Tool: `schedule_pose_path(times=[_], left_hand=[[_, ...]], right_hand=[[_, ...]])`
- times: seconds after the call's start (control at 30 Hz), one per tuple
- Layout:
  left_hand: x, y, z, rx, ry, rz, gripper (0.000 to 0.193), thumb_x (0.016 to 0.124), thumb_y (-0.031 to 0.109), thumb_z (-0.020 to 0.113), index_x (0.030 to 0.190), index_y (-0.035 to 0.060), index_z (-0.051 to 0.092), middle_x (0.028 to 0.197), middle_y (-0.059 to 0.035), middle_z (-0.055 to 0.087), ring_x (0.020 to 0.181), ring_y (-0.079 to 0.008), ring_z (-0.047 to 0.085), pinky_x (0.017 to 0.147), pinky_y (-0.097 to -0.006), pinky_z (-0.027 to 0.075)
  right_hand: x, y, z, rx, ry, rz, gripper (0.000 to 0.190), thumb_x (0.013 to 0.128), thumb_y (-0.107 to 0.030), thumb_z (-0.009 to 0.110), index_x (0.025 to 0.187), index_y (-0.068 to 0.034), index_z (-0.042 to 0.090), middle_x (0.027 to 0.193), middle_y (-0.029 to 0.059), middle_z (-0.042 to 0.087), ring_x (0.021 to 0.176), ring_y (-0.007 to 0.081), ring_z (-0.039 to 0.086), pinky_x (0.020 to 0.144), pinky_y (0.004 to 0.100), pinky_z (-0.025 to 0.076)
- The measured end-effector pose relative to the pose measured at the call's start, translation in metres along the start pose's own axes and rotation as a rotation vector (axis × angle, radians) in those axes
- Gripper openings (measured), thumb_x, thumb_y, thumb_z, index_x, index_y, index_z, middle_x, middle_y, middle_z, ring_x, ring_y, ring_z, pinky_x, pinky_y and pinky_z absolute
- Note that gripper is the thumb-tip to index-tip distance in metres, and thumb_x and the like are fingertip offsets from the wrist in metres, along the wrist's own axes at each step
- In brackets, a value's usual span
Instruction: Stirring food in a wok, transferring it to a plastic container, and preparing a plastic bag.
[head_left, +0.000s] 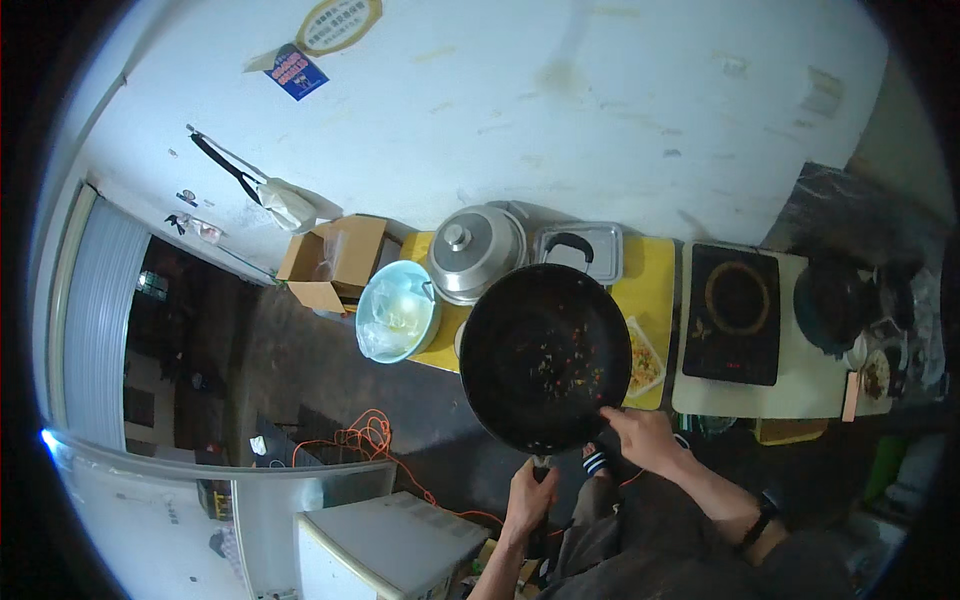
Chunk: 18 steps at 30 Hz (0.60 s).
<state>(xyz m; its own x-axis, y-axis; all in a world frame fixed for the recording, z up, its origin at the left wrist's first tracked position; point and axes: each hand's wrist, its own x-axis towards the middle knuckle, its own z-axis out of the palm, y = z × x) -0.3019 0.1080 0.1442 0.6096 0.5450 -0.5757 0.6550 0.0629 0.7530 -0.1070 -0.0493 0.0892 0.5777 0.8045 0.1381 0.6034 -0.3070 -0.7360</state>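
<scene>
My left hand (531, 495) is closed round the long handle of a black wok (546, 337), held up over the near edge of a yellow tabletop. My right hand (645, 439) is at the wok's lower right rim, its index finger extended onto the rim; the other fingers are curled, and whether they grip anything is not clear. Small red, green and pale food bits lie scattered in the wok. Just right of it, partly covered, a clear tray of chopped food (645, 364) sits on the yellow tabletop (651, 259). A black loop handle shows at the wok's far rim.
An induction cooker (731, 311) stands on the right-hand table, beside another dark pan (829, 304). Along the wall are a lidded metal pot (474, 251) and an open cardboard box (337, 255). A light-blue basin (399, 311) sits at the yellow table's left edge. An orange cable (367, 439) lies on the floor.
</scene>
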Motion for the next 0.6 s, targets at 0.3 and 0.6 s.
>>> schedule_pose_path(times=[0.3,0.6], left_hand=[[0.003,0.004,0.011,0.046,0.069,0.035,0.021,0.099,0.021,0.062,0.099,-0.0005,0.061,0.065,-0.0048,0.061,0.054,-0.0128,0.058,0.051,-0.0309,0.045],[-0.005,0.009,0.019,0.091,0.093,-0.024,0.019,0.099,0.019,0.065,0.101,0.0004,0.060,0.069,-0.0013,0.060,0.059,-0.0105,0.055,0.054,-0.0304,0.044]], right_hand=[[-0.008,0.036,-0.001,0.010,0.058,-0.040,0.050,0.076,-0.007,0.068,0.126,-0.012,0.070,0.084,0.0182,0.071,0.077,0.0354,0.072,0.067,0.0462,0.057],[0.006,0.049,-0.006,-0.180,-0.009,-0.006,0.052,0.077,-0.011,0.069,0.129,-0.014,0.068,0.082,0.0159,0.070,0.071,0.0351,0.070,0.063,0.0473,0.056]])
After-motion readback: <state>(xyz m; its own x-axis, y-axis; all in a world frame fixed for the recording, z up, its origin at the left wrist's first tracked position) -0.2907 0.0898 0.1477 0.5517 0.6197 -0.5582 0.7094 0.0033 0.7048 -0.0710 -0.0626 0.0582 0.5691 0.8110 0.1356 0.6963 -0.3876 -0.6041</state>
